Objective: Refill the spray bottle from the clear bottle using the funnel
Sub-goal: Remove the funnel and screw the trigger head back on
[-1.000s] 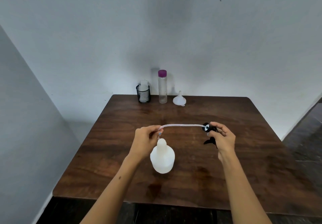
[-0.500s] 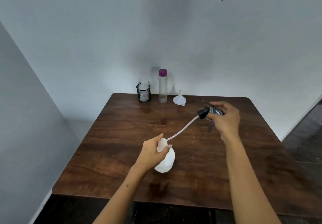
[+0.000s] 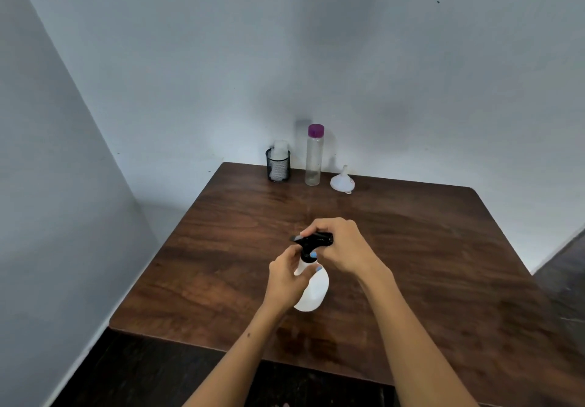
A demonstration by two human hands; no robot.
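The spray bottle (image 3: 311, 289) stands near the front middle of the surface (image 3: 427, 248), and it has its black trigger head (image 3: 313, 242) seated on the neck again; half a second ago that head was held away to the right with its dip tube trailing from the opening. That suggests the bottle is being closed, though the frames do not show whether any liquid has gone in.

The left hand (image 3: 285, 276) wraps the bottle's neck and shoulder from the left, fingers (image 3: 311, 256) curled tight around it. The right hand (image 3: 343, 248) reaches in from the right and arches over the trigger head, fingers closed on it, wrist bent as if to twist.

Well behind the spray bottle, at the far edge by the wall, the clear bottle (image 3: 314, 159) stands upright with its purple cap on. Just right of it the funnel (image 3: 342, 181) rests mouth down. To the left of the clear bottle is a black mesh cup (image 3: 278, 166).
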